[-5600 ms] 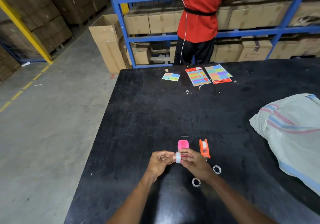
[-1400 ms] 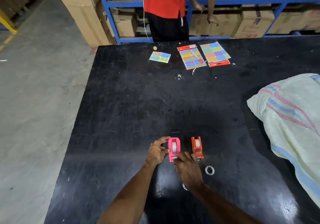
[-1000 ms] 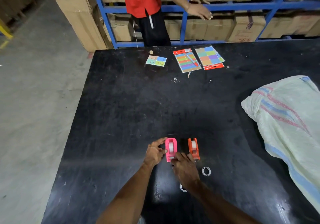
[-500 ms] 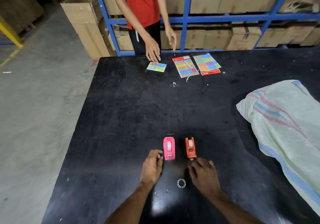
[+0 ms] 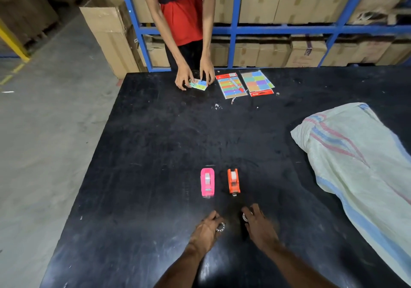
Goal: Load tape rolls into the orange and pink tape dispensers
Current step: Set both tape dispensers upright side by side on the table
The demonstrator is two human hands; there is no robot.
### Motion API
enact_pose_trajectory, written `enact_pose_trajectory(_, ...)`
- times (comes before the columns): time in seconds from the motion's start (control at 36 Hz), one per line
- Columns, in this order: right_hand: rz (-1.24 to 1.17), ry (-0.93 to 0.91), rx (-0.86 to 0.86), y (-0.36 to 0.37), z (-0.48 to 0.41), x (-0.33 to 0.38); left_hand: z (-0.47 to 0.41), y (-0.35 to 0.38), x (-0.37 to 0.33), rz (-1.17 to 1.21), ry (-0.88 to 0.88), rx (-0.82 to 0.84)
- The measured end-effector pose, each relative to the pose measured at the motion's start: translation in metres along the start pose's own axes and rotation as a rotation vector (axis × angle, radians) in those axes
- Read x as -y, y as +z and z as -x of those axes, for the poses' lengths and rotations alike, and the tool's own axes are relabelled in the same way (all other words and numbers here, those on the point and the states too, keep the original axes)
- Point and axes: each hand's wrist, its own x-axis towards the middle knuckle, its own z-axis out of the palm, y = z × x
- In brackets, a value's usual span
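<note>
The pink tape dispenser (image 5: 207, 182) and the orange tape dispenser (image 5: 233, 181) stand side by side on the black table (image 5: 144, 154), each with a clear tape roll seated in it. Both hands are a little nearer to me than the dispensers and touch neither. My left hand (image 5: 205, 232) curls its fingertips onto a small white plastic ring (image 5: 220, 227) lying on the table. My right hand (image 5: 258, 225) has its thumb and index finger around a second white ring (image 5: 245, 217), which is partly hidden by the fingers.
A striped woven sack (image 5: 360, 158) covers the table's right side. At the far edge a person in a red shirt (image 5: 182, 9) handles a small coloured card (image 5: 199, 84), beside two sticky-note packs (image 5: 231, 85) (image 5: 258, 83). Blue shelving with cartons stands behind.
Both hands have drawn back from the dispensers toward me and settled on the two white rings. The person at the far edge turned to the table and took hold of the coloured card.
</note>
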Motion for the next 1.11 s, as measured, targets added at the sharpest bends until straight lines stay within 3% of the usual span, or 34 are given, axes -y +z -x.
enact_pose_trajectory(0.11, 0.022, -0.014, 0.106, -0.001, 0.006, 0.003, 0.008, -0.007, 0.005, 0.007, 0.008, -0.034)
enact_pose_trajectory(0.25, 0.065, -0.187, 0.183, -0.002, -0.008, 0.034, 0.021, -0.048, 0.035, 0.040, -0.055, -0.102)
enact_pose_trajectory(0.42, 0.120, -0.329, -0.025, -0.012, -0.049, 0.103, 0.011, -0.118, 0.079, -0.004, -0.122, -0.199)
enact_pose_trajectory(0.78, 0.402, -0.266, -0.127, -0.015, -0.129, 0.171, -0.035, -0.165, 0.110, -0.133, -0.198, -0.110)
enact_pose_trajectory(1.11, 0.489, -0.229, 0.041, -0.006, -0.160, 0.192, -0.065, -0.155, 0.136, -0.085, -0.206, -0.047)
